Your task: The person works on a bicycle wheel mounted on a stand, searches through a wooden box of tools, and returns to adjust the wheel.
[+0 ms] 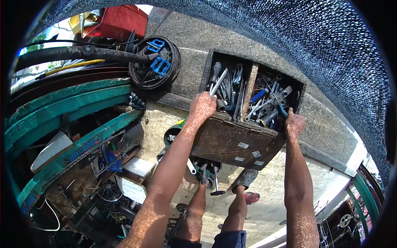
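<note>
My left hand point(203, 106) is closed around the lower end of a silver metal tool point(220, 80) whose kind I cannot make out, at the near left corner of a wooden tool box point(235, 142). My right hand point(294, 122) is at the box's right front corner, fingers curled by a dark teal curved handle point(282, 110); what it grips is partly hidden. A wooden divider point(250, 89) splits the box into two compartments. The left one holds several long tools point(237, 78); in the right lie jumbled wrenches point(273, 99) and a blue-handled tool point(259, 95).
Left of the box, a round black tray point(173, 62) holds blue bicycle pedals point(160, 65). A green metal frame point(74, 101) and a red container point(122, 22) stand further left. Dark mesh point(289, 29) hangs overhead. A hammer-like tool point(216, 182) hangs below the box.
</note>
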Demonstrator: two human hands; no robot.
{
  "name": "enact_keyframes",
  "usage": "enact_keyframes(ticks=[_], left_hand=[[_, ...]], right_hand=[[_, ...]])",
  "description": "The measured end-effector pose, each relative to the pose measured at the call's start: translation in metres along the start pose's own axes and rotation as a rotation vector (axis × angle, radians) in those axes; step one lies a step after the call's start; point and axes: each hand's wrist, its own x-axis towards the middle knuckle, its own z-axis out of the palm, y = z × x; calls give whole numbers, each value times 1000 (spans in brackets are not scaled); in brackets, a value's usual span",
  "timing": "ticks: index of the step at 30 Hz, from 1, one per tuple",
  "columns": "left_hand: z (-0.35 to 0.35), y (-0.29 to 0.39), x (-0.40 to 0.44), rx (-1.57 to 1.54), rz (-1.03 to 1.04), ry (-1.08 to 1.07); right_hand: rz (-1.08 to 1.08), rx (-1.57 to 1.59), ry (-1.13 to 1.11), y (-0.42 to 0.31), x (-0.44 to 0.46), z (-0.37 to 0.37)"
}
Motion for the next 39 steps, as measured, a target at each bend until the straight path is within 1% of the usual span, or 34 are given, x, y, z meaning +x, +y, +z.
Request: enact_keyframes(ticks=[6, 10, 15, 17, 18, 19, 21, 25, 31, 35, 39], left_hand=[[-16, 8, -23, 64, -26, 32], [-12, 24, -25, 356, -151, 54], [-30, 47, -16, 383, -103, 144], [-15, 47, -10, 261, 154, 155], [-7, 52, -6, 161, 125, 36], [22, 42, 4, 119, 161, 11], [55, 41, 14, 74, 201, -12], [61, 71, 4, 169, 35, -24], [59, 63, 16, 138, 22, -109], [73, 57, 22, 187, 17, 19], [68, 58, 30, 136, 1, -32]], right_hand=[[21, 28, -11, -1, -3, -3], [20, 62, -40, -9, -12, -11], [24, 142, -101, -21, -29, -31], [12, 121, -65, -9, -18, -17], [-3, 101, -29, -1, -10, -5], [-7, 76, -4, 5, -2, 4], [-9, 54, 9, 6, 0, 8], [-14, 40, 11, 2, -2, 5], [-19, 26, 13, 2, -2, 6], [-27, 14, 14, 3, 2, 7], [-2, 41, 31, -2, -4, 3]])
